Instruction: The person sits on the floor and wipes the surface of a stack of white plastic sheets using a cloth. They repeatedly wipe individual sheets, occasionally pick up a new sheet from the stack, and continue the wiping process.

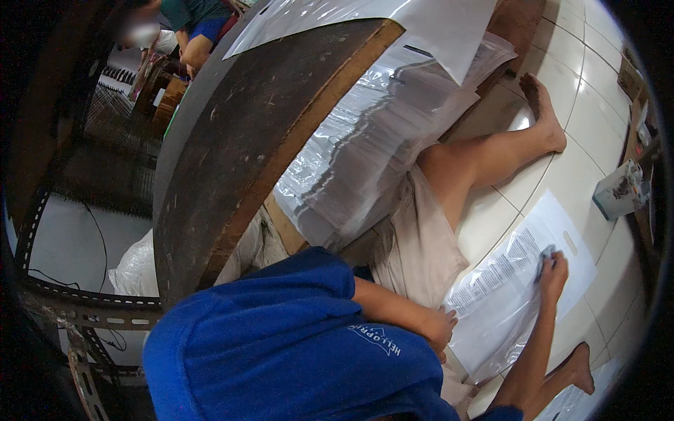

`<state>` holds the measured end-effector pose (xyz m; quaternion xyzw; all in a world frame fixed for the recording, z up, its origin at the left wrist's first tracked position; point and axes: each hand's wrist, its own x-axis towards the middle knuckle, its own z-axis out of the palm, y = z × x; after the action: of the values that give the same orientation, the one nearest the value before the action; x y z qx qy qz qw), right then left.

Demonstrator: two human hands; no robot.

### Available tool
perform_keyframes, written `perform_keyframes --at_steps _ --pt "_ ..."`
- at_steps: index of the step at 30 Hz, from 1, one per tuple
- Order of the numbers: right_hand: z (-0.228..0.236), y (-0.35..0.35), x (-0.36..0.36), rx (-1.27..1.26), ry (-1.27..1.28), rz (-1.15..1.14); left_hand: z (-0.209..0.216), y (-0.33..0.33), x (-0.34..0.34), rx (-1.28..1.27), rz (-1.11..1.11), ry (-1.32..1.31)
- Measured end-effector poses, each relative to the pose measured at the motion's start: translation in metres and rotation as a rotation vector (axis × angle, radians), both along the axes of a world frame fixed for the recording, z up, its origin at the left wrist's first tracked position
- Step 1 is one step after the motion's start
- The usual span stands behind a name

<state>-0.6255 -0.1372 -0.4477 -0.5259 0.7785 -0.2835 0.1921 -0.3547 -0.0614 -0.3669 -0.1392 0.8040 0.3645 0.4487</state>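
A white plastic bag [491, 309] with a die-cut handle hole and printed dark text lies flat on the tiled floor between my legs. My right hand [553, 275] presses a small grey-blue wad of cloth [546, 257] onto the printed side, its fingers pinched around the wad. At the bag's near left edge is my left hand [439, 331], with its fingers curled against the plastic. Part of that grip is hidden from view.
To the left, a dark wooden board [260, 133] stands over a thick stack of clear plastic bags [372, 147]. A dirty clear container [621, 189] sits at the right. Another person [196, 31] is at the far left, beyond a metal rack [91, 312].
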Motion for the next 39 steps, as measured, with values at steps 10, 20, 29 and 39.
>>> perform_keyframes --at_steps 10,20,29,39 --pt "0.007 0.108 0.151 0.119 -0.063 0.185 0.020 -0.015 0.003 0.105 -0.030 -0.139" --pt "-0.009 -0.025 0.027 -0.016 -0.087 -0.010 0.012 -0.016 0.004 0.035 0.018 -0.130" --pt "0.022 0.119 0.176 0.268 -0.181 0.223 0.004 -0.012 0.009 -0.008 0.004 -0.066" --pt "0.003 -0.043 0.054 0.055 0.002 -0.048 0.002 -0.016 0.006 0.073 0.011 -0.161"
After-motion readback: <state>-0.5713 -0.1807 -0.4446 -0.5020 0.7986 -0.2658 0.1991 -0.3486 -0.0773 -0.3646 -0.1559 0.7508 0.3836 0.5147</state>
